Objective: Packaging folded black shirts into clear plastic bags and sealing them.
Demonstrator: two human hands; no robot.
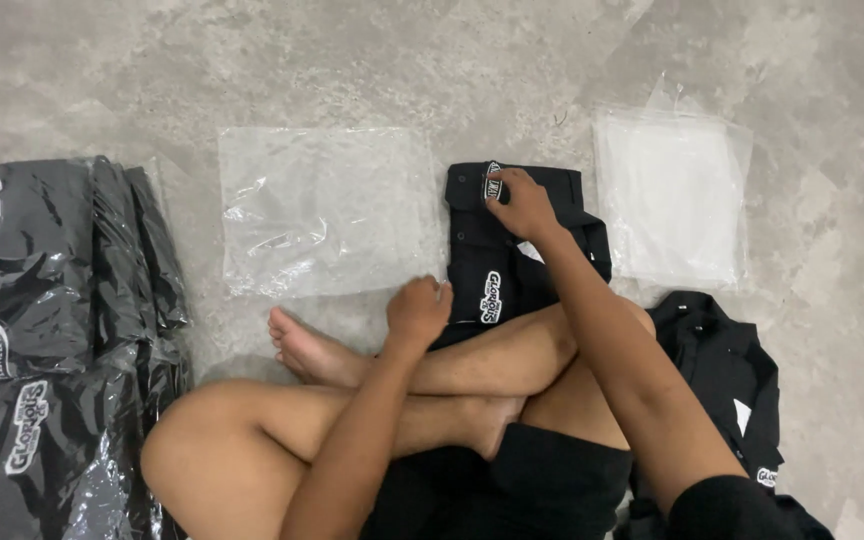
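Right hand (524, 203) flat, fingers spread, pressing the far top edge of the folded black shirt (500, 250); left hand (418, 311) curled into a loose fist on its near left edge, gripping nothing I can see. Shirt lies on the floor (372, 60) just past the crossed legs, between the empty clear bag (327, 210) on the left and the clear bag stack (672, 195) on the right. Long axis runs near-to-far, collar end pointing away. Risk: near end sits under the shin, so any pull could drag the fold open; bag edge close, may slide on smooth floor.
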